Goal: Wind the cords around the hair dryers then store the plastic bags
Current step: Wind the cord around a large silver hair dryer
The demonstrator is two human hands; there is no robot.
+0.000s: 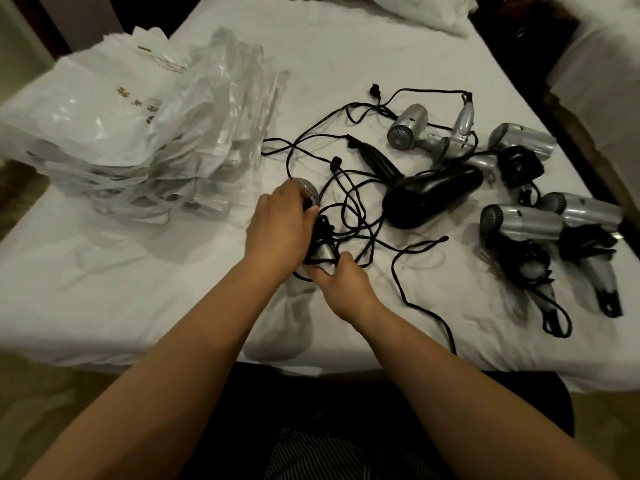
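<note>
Two hands hold a silver hair dryer [320,252] low in the middle of the white bed [104,289], its black cord [360,216] partly wound around it.

The left hand [280,230] is curled over the round head of the dryer and grasps it together with the cord; the right hand [341,285] pinches the lower end of the handle, fingers bent around it. The loose rest of the cord lies in loops on the sheet toward 1 and 3 o'clock. At 2 o'clock a black hair dryer [429,199] lies on its side among the cords. Beyond it, at 1 o'clock, is an unwound silver dryer [408,128]. At 3 o'clock, three silver dryers [523,225] lie with cords already wrapped on them. At 10 o'clock, well apart, is a pile of plastic bags [145,133].
</note>
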